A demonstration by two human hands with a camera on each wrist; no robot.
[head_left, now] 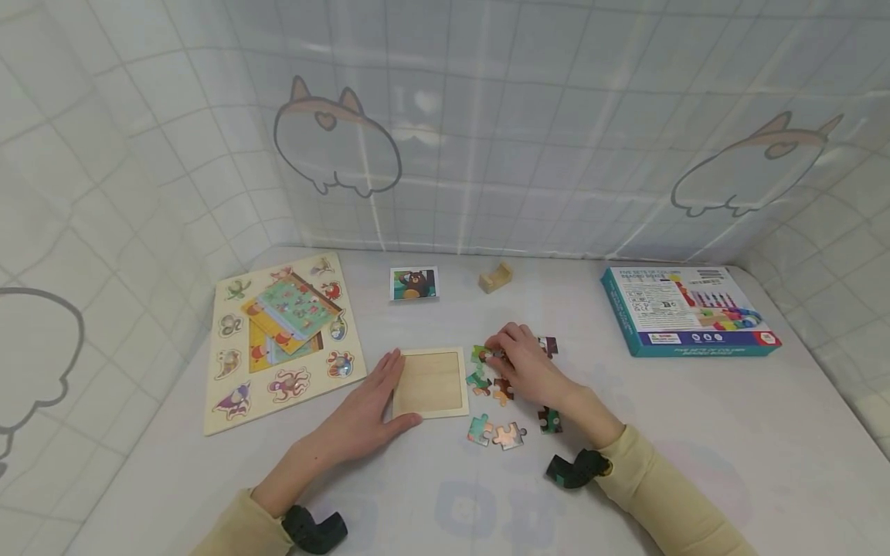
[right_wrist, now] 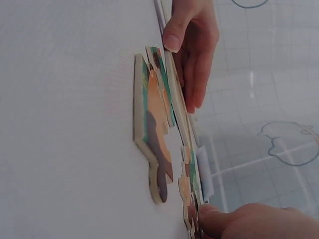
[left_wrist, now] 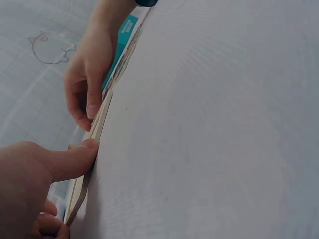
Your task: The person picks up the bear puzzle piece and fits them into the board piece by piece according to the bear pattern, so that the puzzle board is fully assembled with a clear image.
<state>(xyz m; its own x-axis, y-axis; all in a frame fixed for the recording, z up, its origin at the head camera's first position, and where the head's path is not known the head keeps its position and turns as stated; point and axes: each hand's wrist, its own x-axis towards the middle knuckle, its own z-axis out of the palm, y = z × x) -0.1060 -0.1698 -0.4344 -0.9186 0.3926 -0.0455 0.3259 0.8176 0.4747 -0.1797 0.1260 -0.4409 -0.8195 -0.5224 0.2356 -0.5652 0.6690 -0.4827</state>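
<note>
My left hand (head_left: pixel 367 405) rests along the left side of a shallow wooden puzzle tray (head_left: pixel 433 413). Its fingers lie fairly straight on the rim, and the thumb (left_wrist: pixel 82 155) touches the near corner. The tray's inside is bare wood. Just right of it, my right hand (head_left: pixel 530 372) reaches down among jigsaw pieces, with thumb and fingertips pinching a green puzzle piece (head_left: pixel 478 353). Teal and brown pieces (head_left: pixel 478 383) lie below that hand. Nearer to me are a teal-and-peach piece (head_left: pixel 480 430), a peach piece (head_left: pixel 511 437) and a dark green piece (head_left: pixel 550 420).
A wooden animal board (head_left: pixel 219 401) with picture cards (head_left: pixel 295 309) on it lies at the left. Behind the tray stand a small bear picture (head_left: pixel 414 284) and a wooden holder (head_left: pixel 495 279). At the right is a teal toy box (head_left: pixel 688 313). Tile-patterned curtains surround the table.
</note>
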